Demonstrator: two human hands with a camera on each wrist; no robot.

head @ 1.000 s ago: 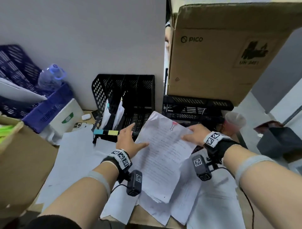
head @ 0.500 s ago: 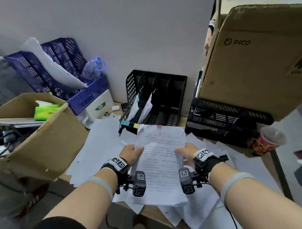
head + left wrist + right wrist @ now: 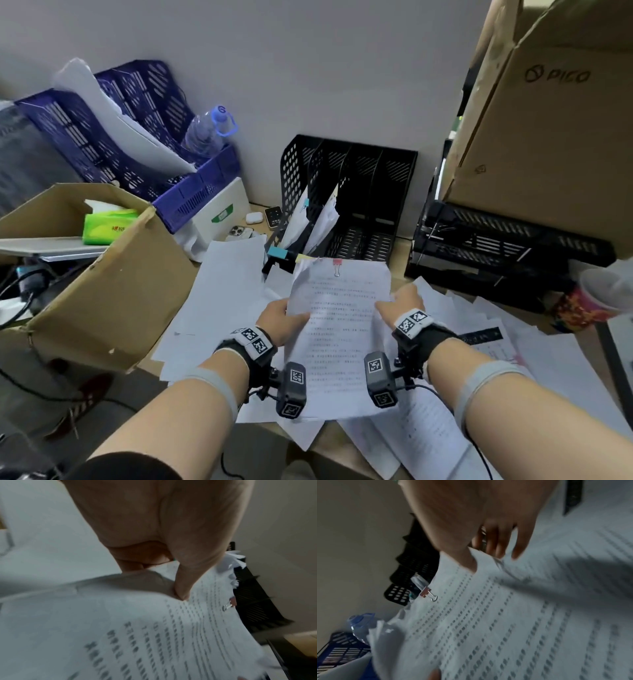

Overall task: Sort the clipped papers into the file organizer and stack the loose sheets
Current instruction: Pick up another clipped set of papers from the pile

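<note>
I hold a clipped bundle of printed papers (image 3: 339, 329) above the desk, with a red binder clip (image 3: 337, 265) at the middle of its top edge. My left hand (image 3: 279, 317) pinches its left edge, thumb on top (image 3: 181, 588). My right hand (image 3: 399, 301) pinches the right edge, thumb on the page (image 3: 467, 561) and fingers underneath. The black mesh file organizer (image 3: 352, 198) stands just beyond the bundle against the wall, with clipped papers (image 3: 310, 219) in its left slots and its right slots bare. Loose sheets (image 3: 219, 294) lie scattered across the desk.
An open cardboard box (image 3: 85, 274) with a green tissue pack sits at the left. Blue trays (image 3: 120, 137) and a water bottle (image 3: 209, 130) stand behind it. Black stacked trays (image 3: 496, 246) under a large PICO box (image 3: 555, 137) are at the right, with a paper cup (image 3: 596, 301) beside them.
The bundle has been lifted off the desk and turned straight, clip end towards the organizer. Both hands moved from resting on it to pinching its side edges. My head turned left.
</note>
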